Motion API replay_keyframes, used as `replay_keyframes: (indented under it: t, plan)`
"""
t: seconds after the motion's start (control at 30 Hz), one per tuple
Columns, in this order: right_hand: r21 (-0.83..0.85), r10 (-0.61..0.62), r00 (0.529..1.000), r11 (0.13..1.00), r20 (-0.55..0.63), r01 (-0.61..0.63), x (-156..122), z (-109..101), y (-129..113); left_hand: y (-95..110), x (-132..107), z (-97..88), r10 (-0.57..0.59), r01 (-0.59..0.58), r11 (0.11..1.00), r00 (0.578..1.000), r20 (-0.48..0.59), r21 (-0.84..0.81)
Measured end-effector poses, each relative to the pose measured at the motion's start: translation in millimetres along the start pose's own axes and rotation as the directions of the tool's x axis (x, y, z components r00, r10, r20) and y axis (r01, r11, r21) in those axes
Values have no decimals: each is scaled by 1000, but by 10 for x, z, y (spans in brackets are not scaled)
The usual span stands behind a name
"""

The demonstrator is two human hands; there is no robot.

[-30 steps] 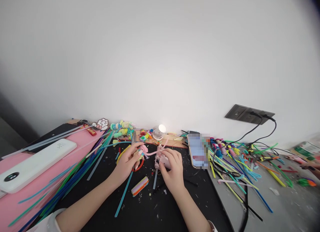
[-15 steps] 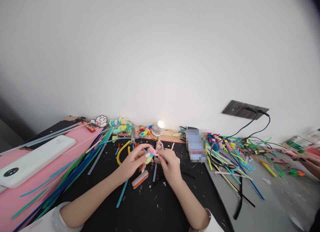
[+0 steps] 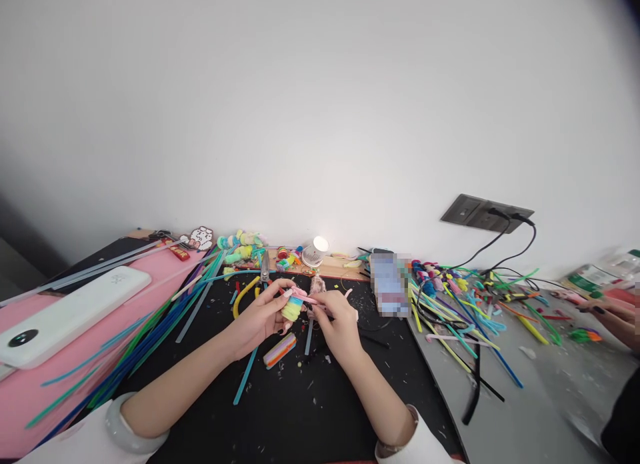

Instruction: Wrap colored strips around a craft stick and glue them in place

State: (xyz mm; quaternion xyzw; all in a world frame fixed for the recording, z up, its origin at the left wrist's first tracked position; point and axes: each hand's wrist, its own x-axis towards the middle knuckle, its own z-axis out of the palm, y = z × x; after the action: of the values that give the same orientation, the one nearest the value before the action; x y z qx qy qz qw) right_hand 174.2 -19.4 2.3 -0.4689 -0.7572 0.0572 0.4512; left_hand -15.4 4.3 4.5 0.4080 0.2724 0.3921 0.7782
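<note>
Between my hands is a small coiled pipe-cleaner piece (image 3: 291, 309) in yellow, blue and pink. My left hand (image 3: 261, 319) is closed around it, with the thumb on its pink top. A pink pipe-cleaner end (image 3: 304, 297) runs from the piece to my right hand (image 3: 338, 315), which pinches it between thumb and finger. Just below my hands, a striped orange, purple and yellow block (image 3: 281, 352) lies on the black mat (image 3: 320, 411). Behind them stand the handles of yellow-handled pliers (image 3: 245, 296), partly hidden by my left hand.
Left, a white power bank (image 3: 75, 314) and many long pipe cleaners (image 3: 135, 357) lie on a pink mat. A lit paper cup (image 3: 315, 252) stands by the wall. A phone (image 3: 390, 285) leans on the right, beside loose pipe cleaners (image 3: 465, 324). Another person's hand (image 3: 607, 312) is far right.
The coiled piece has turned so more of its yellow and blue side shows. My right hand has drawn the pink end out slightly to the right. The view has shifted a little.
</note>
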Motion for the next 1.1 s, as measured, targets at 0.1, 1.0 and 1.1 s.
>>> replay_keyframes:
  t: [0.1, 1.0, 1.1]
  plan:
    - [17, 6, 1000, 1000, 16, -6, -4, 6, -6, 10, 1, 2, -5, 5, 1000, 1000, -3, 5]
    - [150, 19, 999, 988, 42, -25, -37, 92, -134, 74, 7, 55, 22, -7, 981, 997, -77, 194]
    - [144, 17, 999, 989, 37, -22, -49, 87, -129, 61, 17, 40, 15, 3, 972, 997, -73, 234]
